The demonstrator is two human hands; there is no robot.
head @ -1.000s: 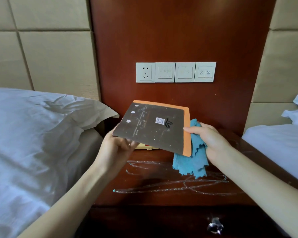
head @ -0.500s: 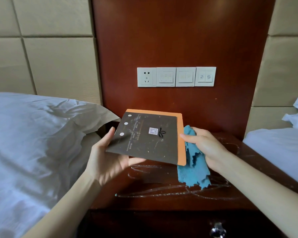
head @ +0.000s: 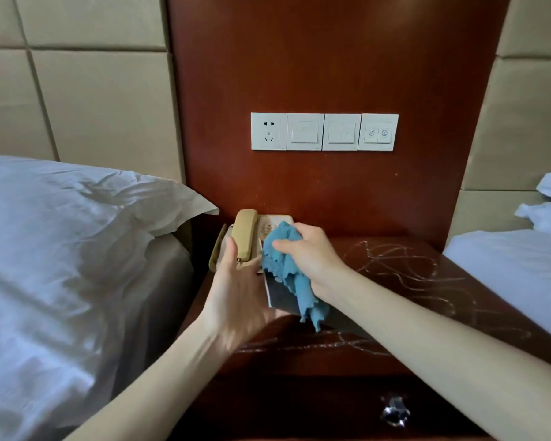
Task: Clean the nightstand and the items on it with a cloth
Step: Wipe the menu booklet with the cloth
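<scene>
My left hand [head: 239,294] grips a thin dark card [head: 280,297] held nearly edge-on over the dark wooden nightstand [head: 427,281]. Only a narrow dark strip of the card shows below the cloth. My right hand [head: 309,256] is closed on a crumpled blue cloth [head: 287,268] and presses it against the card's face. A beige telephone [head: 248,233] with its handset in the cradle sits at the back left of the nightstand, just behind both hands. White scribbled marks cover the nightstand top.
A bed with a white pillow [head: 77,249] borders the nightstand on the left, another white bed [head: 522,268] on the right. A socket and switch panel [head: 325,132] is on the wooden wall behind. A metal drawer knob [head: 395,412] is on the nightstand front.
The card has been turned from face-up to nearly edge-on and lowered. My right hand has brought the cloth from behind the card's right edge onto its face. The telephone has come into sight.
</scene>
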